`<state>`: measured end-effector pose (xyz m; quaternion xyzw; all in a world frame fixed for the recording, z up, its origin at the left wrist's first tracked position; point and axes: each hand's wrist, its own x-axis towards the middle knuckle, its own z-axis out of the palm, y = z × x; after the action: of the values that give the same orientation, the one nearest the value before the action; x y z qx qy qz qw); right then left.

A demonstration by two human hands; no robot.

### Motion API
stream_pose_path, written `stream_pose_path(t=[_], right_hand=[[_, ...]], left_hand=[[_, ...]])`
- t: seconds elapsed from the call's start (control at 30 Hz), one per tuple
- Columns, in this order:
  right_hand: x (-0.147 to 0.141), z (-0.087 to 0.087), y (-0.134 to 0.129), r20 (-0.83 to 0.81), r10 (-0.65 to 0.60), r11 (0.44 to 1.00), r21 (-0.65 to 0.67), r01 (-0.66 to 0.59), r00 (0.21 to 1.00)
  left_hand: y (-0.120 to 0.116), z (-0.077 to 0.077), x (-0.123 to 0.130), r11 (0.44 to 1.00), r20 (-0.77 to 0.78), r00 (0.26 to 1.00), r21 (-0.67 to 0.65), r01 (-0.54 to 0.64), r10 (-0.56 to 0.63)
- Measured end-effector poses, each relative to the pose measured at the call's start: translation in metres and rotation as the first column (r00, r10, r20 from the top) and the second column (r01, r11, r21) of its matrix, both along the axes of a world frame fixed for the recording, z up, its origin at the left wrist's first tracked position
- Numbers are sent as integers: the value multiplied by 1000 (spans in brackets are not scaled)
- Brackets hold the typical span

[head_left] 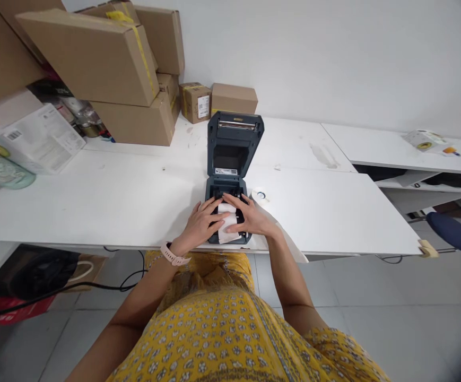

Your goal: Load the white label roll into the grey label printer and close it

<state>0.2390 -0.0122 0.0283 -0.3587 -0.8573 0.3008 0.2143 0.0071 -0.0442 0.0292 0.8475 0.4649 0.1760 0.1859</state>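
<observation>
A dark grey label printer stands at the table's front edge with its lid raised. Inside it sits a white label roll, its loose end drawn toward the front. My left hand reaches in from the left, with its fingers on the roll and paper. From the right, my right hand curves over the roll, thumb low on the paper and fingers near the top. Both hands hold the roll between them; some fingertips are hidden inside the printer.
Right of the printer lies another label roll, its strip hanging past the table edge. Cardboard boxes stack at the back left, near a white box and a green bottle. A blue stool stands at the right.
</observation>
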Motion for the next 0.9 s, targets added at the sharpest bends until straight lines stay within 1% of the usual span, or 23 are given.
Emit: stream_pose_path(t=[0.07,0.13,0.17,0.2,0.27,0.3,0.33,0.37,0.43,0.5,0.53,0.6,0.67,0.77,0.83,0.9], right_hand=[[3,2,-1,-60,13,999,-41,-15,998],[6,3,-2,-189,-1,994,-112,-21,982],[6,2,-2,-284,-41,987,-158,-5,958],[6,1,-2,-382,-111,978,-207,32,917],[5,-4,1,-530,-302,944,-281,171,793],[3,-6,3,-562,-383,922,-285,263,733],[0,-9,6,-570,-438,899,-258,354,695],[-2,-11,9,-559,-465,880,-204,430,687],[-8,-13,15,-499,-466,858,-53,510,731],[-13,-14,19,-414,-454,849,68,524,789],[-16,-14,20,-380,-458,842,103,529,804],[-19,-14,20,-336,-473,832,133,538,814],[-21,-14,19,-321,-489,822,143,552,811],[-22,-13,17,-300,-494,814,170,556,816],[-22,-13,16,-282,-498,810,185,556,820],[-22,-13,15,-276,-507,806,186,562,817]], left_hand=[[0,1,0,1000,-8,1000,-10,-1,1],[0,1,0,1000,-15,1000,-21,-2,2],[0,1,0,1000,-18,1000,-26,-1,0],[1,1,-1,1000,-21,1000,-30,3,-4],[2,1,-1,999,-21,1000,-36,9,-9],[2,1,-1,999,-18,1000,-37,8,-9],[2,1,-2,999,-14,1000,-38,7,-7],[2,0,-2,999,-8,1000,-37,3,-4],[2,0,-2,999,3,1000,-33,-8,8],[1,1,0,999,14,1000,-30,-21,21],[0,1,2,999,23,999,-28,-29,30],[-1,2,8,997,51,996,-22,-72,73],[-2,3,17,988,82,985,-9,-153,153],[-1,5,30,960,122,954,26,-279,274],[0,5,35,947,137,941,44,-319,311],[0,5,38,944,134,939,52,-326,317]])
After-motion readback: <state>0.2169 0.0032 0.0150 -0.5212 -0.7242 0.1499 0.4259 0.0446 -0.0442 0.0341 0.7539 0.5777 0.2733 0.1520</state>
